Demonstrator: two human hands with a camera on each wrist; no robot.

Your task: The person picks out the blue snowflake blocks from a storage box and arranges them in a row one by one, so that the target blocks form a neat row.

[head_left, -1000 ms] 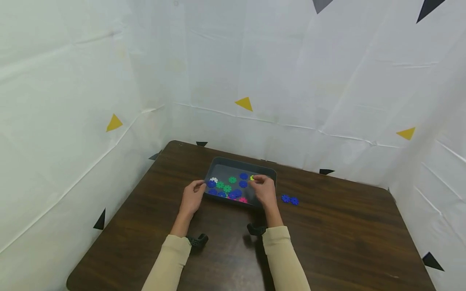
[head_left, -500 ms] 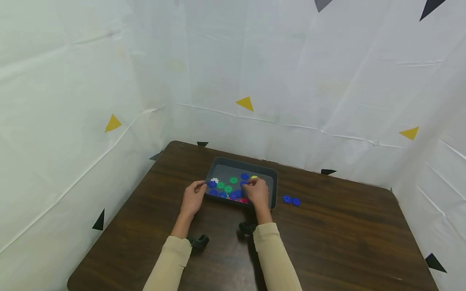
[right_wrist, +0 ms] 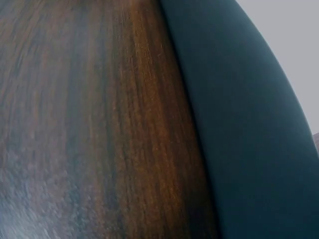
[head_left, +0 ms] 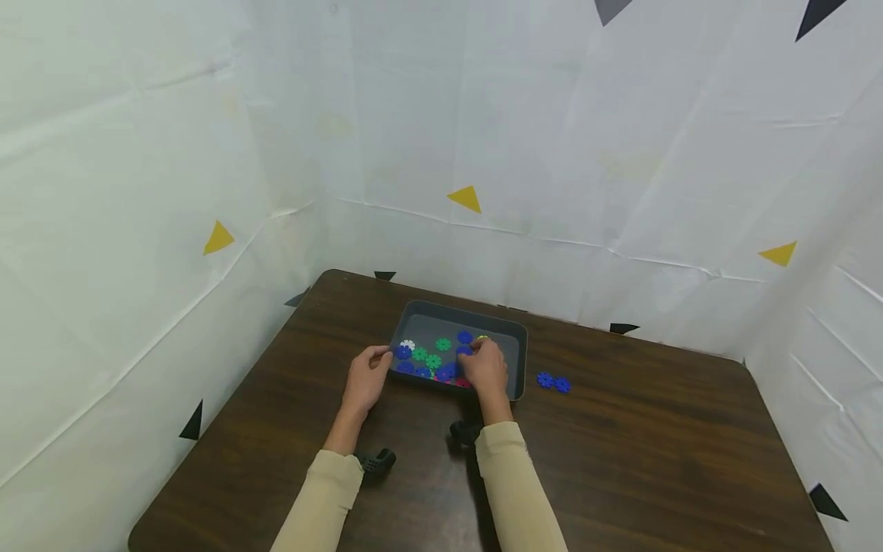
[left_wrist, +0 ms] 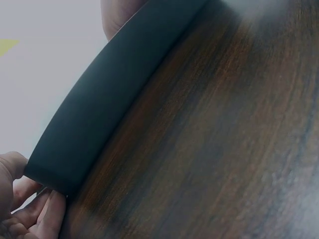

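In the head view a dark grey tray [head_left: 429, 325] holds several flower-shaped plastic discs: green discs [head_left: 433, 361], a white disc [head_left: 408, 345], red and yellow ones, and blue discs [head_left: 405, 368]. My left hand [head_left: 363, 381] grips the tray's near left corner; in the left wrist view thumb and fingers [left_wrist: 50, 214] pinch its wall. My right hand [head_left: 488, 371] reaches into the tray's right part, fingertips bent down at a blue disc [head_left: 464, 350]. Whether it holds a disc I cannot tell. The right wrist view shows only the tray's outer wall [right_wrist: 239, 109] and table.
Two blue discs [head_left: 554, 382] lie side by side on the brown wooden table [head_left: 641, 429], right of the tray. White sheeting [head_left: 538, 115] with yellow and black triangles surrounds the table. A dark wrist device [head_left: 376, 462] is worn on each forearm.
My right hand has moved left and down, from beside the yellow disc to the blue discs near the tray's middle. My left hand has stayed at the tray's corner.
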